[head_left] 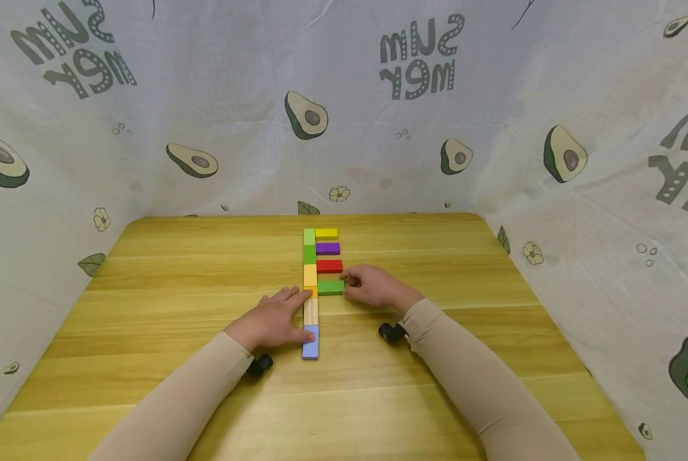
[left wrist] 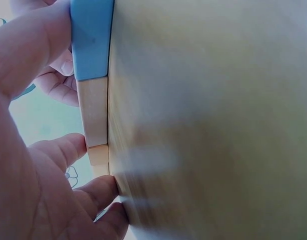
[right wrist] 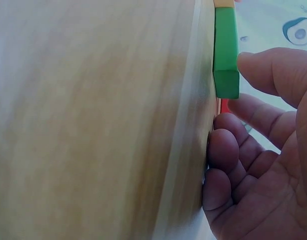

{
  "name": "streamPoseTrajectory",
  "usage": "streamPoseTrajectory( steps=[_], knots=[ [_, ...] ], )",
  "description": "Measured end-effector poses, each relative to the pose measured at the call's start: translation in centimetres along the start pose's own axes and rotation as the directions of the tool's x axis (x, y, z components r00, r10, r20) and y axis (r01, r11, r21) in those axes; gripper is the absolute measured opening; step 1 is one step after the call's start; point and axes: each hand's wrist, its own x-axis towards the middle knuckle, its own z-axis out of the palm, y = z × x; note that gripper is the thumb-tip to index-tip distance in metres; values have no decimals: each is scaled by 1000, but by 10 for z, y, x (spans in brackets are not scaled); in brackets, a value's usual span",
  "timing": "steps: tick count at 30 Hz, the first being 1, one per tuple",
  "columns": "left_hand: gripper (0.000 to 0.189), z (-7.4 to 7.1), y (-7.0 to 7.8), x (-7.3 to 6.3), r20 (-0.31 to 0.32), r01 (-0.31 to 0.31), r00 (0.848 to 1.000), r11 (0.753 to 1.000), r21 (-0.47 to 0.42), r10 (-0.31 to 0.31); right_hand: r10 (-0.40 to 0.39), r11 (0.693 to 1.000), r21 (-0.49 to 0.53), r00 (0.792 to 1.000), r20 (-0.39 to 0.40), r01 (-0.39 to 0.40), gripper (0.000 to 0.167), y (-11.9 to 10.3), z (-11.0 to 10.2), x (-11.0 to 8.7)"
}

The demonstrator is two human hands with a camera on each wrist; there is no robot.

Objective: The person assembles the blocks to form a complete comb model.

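Observation:
A column of wooden blocks runs away from me, with a light blue block point(head_left: 311, 346) nearest and a plain wood block point(head_left: 312, 312) beyond it. My left hand point(head_left: 270, 320) lies along the column's left side, fingers extended. Its thumb rests on the blue block and its index fingertip touches the orange block point(head_left: 314, 292). A green block point(head_left: 329, 287) juts rightward from the column. My right hand point(head_left: 373, 286) pinches its outer end between thumb point(right wrist: 263, 70) and index finger; the index tip is partly hidden. The other right fingers curl close to the tabletop.
Past the green block, a red block point(head_left: 329, 266), a purple block point(head_left: 328, 248) and a yellow block point(head_left: 327, 234) also jut right. The column continues with a pale yellow block point(head_left: 310, 275) and two green ones. A printed curtain point(head_left: 252, 77) surrounds the wooden table point(head_left: 177, 288).

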Motion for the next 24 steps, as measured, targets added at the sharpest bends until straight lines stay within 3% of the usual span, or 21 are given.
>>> streamPoseTrajectory(
  steps=[24],
  knots=[
    [96, -7, 7, 5, -13, 10, 1000, 999, 44, -10, 17, 999, -36, 1000, -17, -18, 43, -1, -6, 1]
  ],
)
